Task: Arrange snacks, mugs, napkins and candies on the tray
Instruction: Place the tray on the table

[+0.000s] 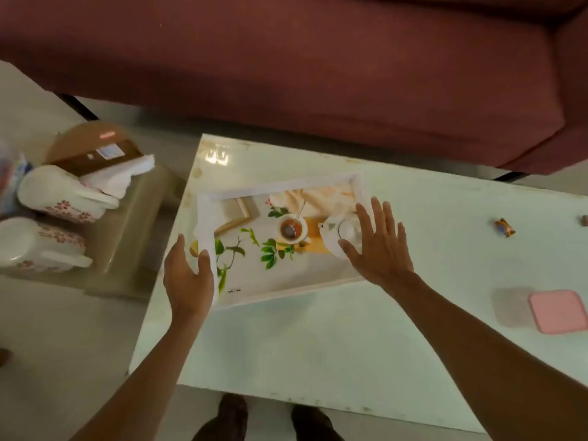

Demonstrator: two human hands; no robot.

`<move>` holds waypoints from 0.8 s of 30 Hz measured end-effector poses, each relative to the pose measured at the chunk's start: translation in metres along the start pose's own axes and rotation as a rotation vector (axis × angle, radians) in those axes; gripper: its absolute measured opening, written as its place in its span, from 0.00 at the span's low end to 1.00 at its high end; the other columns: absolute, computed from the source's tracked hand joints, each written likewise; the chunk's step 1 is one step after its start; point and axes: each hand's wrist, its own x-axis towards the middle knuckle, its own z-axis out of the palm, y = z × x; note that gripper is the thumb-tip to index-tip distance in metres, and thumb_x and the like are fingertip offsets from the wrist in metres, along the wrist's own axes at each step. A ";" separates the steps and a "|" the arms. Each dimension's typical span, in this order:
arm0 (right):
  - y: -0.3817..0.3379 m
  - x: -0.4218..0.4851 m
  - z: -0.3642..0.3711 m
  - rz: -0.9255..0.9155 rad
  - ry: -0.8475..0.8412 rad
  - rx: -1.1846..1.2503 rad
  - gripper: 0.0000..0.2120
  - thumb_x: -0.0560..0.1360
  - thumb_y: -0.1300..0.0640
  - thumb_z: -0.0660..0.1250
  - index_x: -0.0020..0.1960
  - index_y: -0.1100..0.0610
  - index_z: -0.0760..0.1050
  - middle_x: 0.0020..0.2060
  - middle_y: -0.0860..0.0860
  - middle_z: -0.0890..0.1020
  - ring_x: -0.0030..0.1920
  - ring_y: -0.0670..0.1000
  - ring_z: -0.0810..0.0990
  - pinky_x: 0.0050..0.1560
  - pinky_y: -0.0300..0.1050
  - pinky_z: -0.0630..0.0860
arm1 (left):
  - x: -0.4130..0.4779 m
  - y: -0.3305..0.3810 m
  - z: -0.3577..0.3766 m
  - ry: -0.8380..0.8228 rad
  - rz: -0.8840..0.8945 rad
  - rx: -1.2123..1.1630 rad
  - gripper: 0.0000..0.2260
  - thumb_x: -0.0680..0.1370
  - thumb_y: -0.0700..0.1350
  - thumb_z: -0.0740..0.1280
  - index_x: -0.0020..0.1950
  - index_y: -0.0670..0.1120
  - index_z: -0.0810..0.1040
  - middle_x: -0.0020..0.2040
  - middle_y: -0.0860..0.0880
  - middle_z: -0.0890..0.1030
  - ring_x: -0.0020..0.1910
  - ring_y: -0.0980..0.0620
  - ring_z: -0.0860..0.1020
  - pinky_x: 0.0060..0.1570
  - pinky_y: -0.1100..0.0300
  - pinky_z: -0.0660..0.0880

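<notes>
tray [273, 187] flat on surface [318, 338] | left hand [187, 275] straddling left rim, grip unclear | right hand [378, 246] open, spread over right end | likely stiff, light, slick; hold short rims

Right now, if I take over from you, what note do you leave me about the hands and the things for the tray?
Left hand: at the tray left rim, thumb on it, fingers relaxed.
Right hand: fingers spread over the tray's right end, holds nothing.
Things: two mugs lie on their sides on the side table at left, with napkins beside them. A candy lies on the white table, right of the tray. A pink-lidded box sits nearer me.
Done: the tray is on the white table and shows only its printed picture.
Left: mugs, napkins, candy and snacks onto the tray. No snacks in sight; perhaps they are in the box.
</notes>
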 end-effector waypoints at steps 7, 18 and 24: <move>0.029 0.036 0.014 0.263 -0.059 0.343 0.38 0.77 0.45 0.65 0.78 0.59 0.53 0.75 0.62 0.62 0.73 0.64 0.63 0.69 0.58 0.66 | 0.018 -0.006 0.014 -0.010 -0.209 -0.130 0.23 0.82 0.42 0.65 0.77 0.45 0.68 0.73 0.44 0.74 0.70 0.44 0.74 0.64 0.56 0.70; 0.039 0.059 0.015 0.424 0.042 0.605 0.16 0.80 0.55 0.62 0.66 0.58 0.76 0.63 0.56 0.80 0.63 0.58 0.76 0.59 0.45 0.70 | 0.057 -0.022 0.016 0.044 -0.452 -0.398 0.09 0.81 0.40 0.67 0.58 0.50 0.83 0.55 0.50 0.82 0.48 0.51 0.81 0.52 0.53 0.80; 0.043 0.056 0.013 0.501 0.051 0.740 0.14 0.80 0.55 0.63 0.64 0.55 0.78 0.61 0.54 0.80 0.60 0.55 0.76 0.51 0.43 0.71 | 0.062 -0.025 0.014 0.032 -0.464 -0.401 0.07 0.79 0.41 0.71 0.53 0.52 0.84 0.50 0.54 0.83 0.53 0.45 0.82 0.56 0.43 0.81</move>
